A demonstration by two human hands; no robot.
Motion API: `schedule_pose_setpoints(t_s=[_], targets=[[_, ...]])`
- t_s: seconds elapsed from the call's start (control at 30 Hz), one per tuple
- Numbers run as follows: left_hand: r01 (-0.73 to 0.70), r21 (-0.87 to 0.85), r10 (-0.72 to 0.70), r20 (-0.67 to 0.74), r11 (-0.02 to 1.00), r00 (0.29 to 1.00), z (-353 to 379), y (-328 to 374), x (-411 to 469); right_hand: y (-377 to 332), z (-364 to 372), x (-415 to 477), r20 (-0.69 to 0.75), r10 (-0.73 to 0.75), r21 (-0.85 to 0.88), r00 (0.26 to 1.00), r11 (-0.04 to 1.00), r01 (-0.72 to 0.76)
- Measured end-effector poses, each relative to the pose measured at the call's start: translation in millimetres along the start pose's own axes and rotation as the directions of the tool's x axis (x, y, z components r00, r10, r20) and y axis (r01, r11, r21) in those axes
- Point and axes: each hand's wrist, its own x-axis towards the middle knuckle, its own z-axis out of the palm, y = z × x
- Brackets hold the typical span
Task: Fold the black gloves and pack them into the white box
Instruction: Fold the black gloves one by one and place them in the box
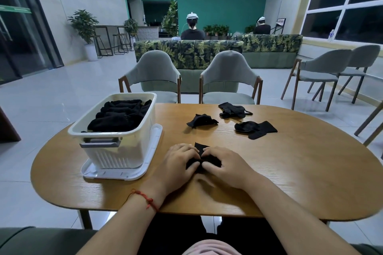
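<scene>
**Creasing a glove**

My left hand (179, 163) and right hand (226, 164) are both pinching the black glove (200, 147) against the table (290, 172), so the fold lies flat. The white box (116, 151) is sitting just left of them, for easy dropping.

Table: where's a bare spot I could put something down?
Bare wood: the table right of the right hand, nearer than the three loose gloves; also the near-left edge in front of the lid. Crowded: the far middle, the white box at left, and the centre, where left hand and right hand hold the fourth glove.
</scene>
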Motion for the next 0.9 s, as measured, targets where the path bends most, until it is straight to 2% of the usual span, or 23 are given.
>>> schedule_pose_setpoints(t_s=[0.1, 0.2, 0.3, 0.37, 0.43, 0.5, 0.53, 0.57, 0.67, 0.8, 0.9], targets=[[0.003, -0.046, -0.007, -0.078, 0.999, 0.997, -3.6, 7.8, 5.7, -0.6, 1.2, -3.9, -0.058, -0.021, 0.016, 0.998, 1.0, 0.022], [0.064, -0.162, -0.084, -0.123, 0.985, 0.989, -6.0, 16.1, 5.4, -1.3, -6.4, -6.9, -0.087, 0.072, 0.327, 0.994, 0.944, -0.04], [0.156, -0.455, -0.22, -0.092, 0.877, 0.971, -13.8, 27.2, 4.1, -6.5, -14.9, -12.3, -0.05, 0.158, 0.626, 0.986, 0.775, -0.093], [0.222, -0.66, -0.321, -0.03, 0.717, 0.947, -19.9, 30.6, 4.3, -8.9, -15.1, -12.1, -0.044, 0.201, 0.71, 0.979, 0.695, -0.11], [0.325, -0.831, -0.392, 0.142, 0.452, 0.909, -25.0, 30.2, 5.1, -11.2, -13.5, -10.6, -0.05, 0.244, 0.754, 0.969, 0.646, -0.123], [0.456, -0.879, -0.354, 0.386, 0.137, 0.852, -27.6, 27.9, 6.5, -9.8, -13.2, -9.0, -0.043, 0.283, 0.794, 0.958, 0.592, -0.139], [0.506, -0.861, -0.33, 0.465, 0.047, 0.821, -28.5, 24.8, 6.4, -8.9, -12.9, -8.6, -0.032, 0.294, 0.804, 0.955, 0.575, -0.15], [0.535, -0.845, -0.323, 0.503, 0.012, 0.802, -27.7, 21.4, 7.7, -6.9, -13.2, -8.4, -0.025, 0.3, 0.809, 0.954, 0.566, -0.157], [0.529, -0.848, -0.335, 0.486, 0.043, 0.807, -24.5, 18.1, 8.7, -2.9, -11.7, -7.8, -0.003, 0.314, 0.805, 0.949, 0.563, -0.184], [0.471, -0.866, -0.375, 0.386, 0.167, 0.843, -17.6, 21.8, 5.1, -1.7, -10.8, -7.5, 0.011, 0.312, 0.811, 0.95, 0.552, -0.191], [0.412, -0.884, -0.387, 0.308, 0.222, 0.869, -17.5, 26.6, 2.7, -0.5, -12.4, -7.1, 0.074, 0.313, 0.846, 0.947, 0.483, -0.226]])
